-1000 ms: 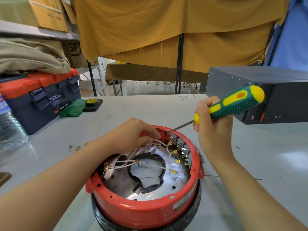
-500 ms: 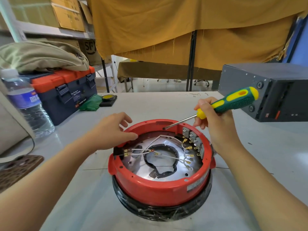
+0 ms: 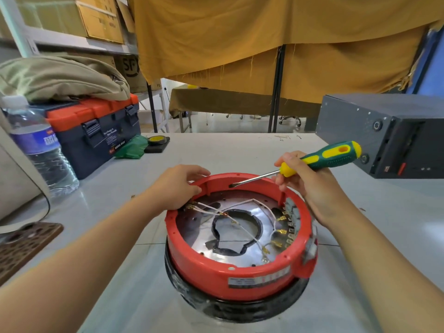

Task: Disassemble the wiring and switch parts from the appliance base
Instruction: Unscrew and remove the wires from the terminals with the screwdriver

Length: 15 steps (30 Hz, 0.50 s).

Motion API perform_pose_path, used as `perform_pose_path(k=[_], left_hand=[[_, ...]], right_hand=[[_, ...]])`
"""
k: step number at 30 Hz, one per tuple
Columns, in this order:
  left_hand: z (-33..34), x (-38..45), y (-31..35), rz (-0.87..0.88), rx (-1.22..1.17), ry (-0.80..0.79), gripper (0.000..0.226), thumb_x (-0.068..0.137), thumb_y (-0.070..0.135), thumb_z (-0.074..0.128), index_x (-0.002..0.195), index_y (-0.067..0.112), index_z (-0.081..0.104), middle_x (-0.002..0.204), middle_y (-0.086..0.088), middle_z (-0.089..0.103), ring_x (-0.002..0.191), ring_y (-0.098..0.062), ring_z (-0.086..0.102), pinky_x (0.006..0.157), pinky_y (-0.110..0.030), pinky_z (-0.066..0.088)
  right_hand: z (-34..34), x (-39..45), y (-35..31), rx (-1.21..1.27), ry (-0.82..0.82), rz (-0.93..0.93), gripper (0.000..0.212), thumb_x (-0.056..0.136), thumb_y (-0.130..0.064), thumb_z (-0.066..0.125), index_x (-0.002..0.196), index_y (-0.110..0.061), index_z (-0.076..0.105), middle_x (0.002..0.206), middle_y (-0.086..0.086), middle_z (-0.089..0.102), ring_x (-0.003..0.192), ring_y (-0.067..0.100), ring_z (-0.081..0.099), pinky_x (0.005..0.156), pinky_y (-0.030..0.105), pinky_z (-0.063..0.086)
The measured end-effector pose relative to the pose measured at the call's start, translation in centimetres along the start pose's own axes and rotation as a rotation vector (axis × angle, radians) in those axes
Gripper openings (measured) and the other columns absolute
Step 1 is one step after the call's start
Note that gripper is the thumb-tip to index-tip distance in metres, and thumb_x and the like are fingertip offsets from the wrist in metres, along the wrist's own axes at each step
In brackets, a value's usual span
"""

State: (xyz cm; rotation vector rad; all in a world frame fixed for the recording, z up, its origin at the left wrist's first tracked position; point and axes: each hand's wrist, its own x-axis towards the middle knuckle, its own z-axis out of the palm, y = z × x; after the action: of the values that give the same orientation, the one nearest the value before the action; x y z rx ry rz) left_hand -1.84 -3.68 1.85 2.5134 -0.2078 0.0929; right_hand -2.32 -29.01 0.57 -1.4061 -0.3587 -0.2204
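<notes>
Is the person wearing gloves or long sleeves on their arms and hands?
No. Both the left hand and the right hand are bare, with no gloves. The forearms are bare too, as far back as the picture shows, so no sleeves appear. No watch, bracelet or ring shows on either wrist or on the fingers, and the fingernails look short and plain.

Your left hand [image 3: 176, 187] grips far-left rim of red appliance base [image 3: 240, 272], thumb hooked inside. Your right hand [image 3: 310, 183] holds green-yellow screwdriver [image 3: 322, 158], tip at inner far wall of base. White wires [image 3: 242, 228] cross metal plate inside; switch block [image 3: 292, 218] sits along right wall. Toolbox [image 3: 96, 131], water bottle [image 3: 40, 150] sit left on table [image 3: 384, 224]; grey box [image 3: 384, 131] right.
</notes>
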Motion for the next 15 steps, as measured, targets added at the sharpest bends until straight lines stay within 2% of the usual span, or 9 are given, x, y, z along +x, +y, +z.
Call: perform_pose_path(k=[2, 4, 7, 9, 12, 15], left_hand=[[0.2, 0.7, 0.2, 0.011, -0.082, -0.007, 0.04, 0.085, 0.007, 0.064, 0.121, 0.023, 0.058, 0.121, 0.0, 0.065, 0.105, -0.014, 0.061, 0.096, -0.029, 0.046], [0.3, 0.9, 0.1, -0.009, -0.144, 0.033, 0.034, 0.084, 0.016, 0.069, 0.116, 0.021, 0.058, 0.116, 0.0, 0.066, 0.099, -0.015, 0.063, 0.088, -0.029, 0.05], [-0.3, 0.3, -0.4, -0.06, -0.061, 0.118, 0.03, 0.08, 0.037, 0.07, 0.105, 0.026, 0.058, 0.104, 0.009, 0.062, 0.091, -0.009, 0.06, 0.07, -0.023, 0.046], [-1.1, -0.4, -0.7, -0.116, -0.012, 0.064, 0.031, 0.079, 0.042, 0.069, 0.103, 0.029, 0.055, 0.102, 0.012, 0.058, 0.09, -0.009, 0.059, 0.067, -0.024, 0.044], [-2.0, -1.7, -0.7, -0.159, -0.021, -0.08, 0.031, 0.078, 0.037, 0.071, 0.105, 0.032, 0.055, 0.101, 0.015, 0.056, 0.089, -0.007, 0.06, 0.07, -0.024, 0.046], [-2.2, -2.3, -0.6, -0.139, -0.031, -0.119, 0.035, 0.083, 0.02, 0.068, 0.113, 0.032, 0.055, 0.106, 0.014, 0.056, 0.089, -0.004, 0.06, 0.069, -0.018, 0.046]], right_hand=[[0.0, -0.1, 0.1, -0.051, -0.013, 0.016, 0.023, 0.092, -0.025, 0.057, 0.073, -0.014, 0.066, 0.06, 0.008, 0.062, 0.054, 0.016, 0.057, 0.055, 0.019, 0.049], [-0.1, -0.2, 0.2, -0.104, -0.03, 0.021, 0.024, 0.092, -0.028, 0.058, 0.073, -0.015, 0.066, 0.061, 0.009, 0.063, 0.053, 0.017, 0.057, 0.054, 0.019, 0.049], [-0.1, -0.1, 0.3, -0.134, -0.03, 0.008, 0.025, 0.091, -0.03, 0.059, 0.071, -0.019, 0.068, 0.061, 0.009, 0.064, 0.054, 0.019, 0.058, 0.055, 0.021, 0.049], [-0.1, -0.1, 0.4, -0.151, -0.025, 0.001, 0.024, 0.09, -0.033, 0.06, 0.07, -0.022, 0.069, 0.062, 0.008, 0.065, 0.055, 0.018, 0.059, 0.056, 0.02, 0.049], [-0.2, 0.0, 0.6, -0.168, -0.012, -0.001, 0.025, 0.09, -0.034, 0.06, 0.071, -0.021, 0.069, 0.062, 0.008, 0.065, 0.056, 0.019, 0.059, 0.057, 0.021, 0.049], [-0.2, 0.1, 0.9, -0.177, -0.006, -0.002, 0.025, 0.091, -0.032, 0.059, 0.075, -0.014, 0.067, 0.061, 0.008, 0.065, 0.056, 0.018, 0.059, 0.057, 0.022, 0.048]])
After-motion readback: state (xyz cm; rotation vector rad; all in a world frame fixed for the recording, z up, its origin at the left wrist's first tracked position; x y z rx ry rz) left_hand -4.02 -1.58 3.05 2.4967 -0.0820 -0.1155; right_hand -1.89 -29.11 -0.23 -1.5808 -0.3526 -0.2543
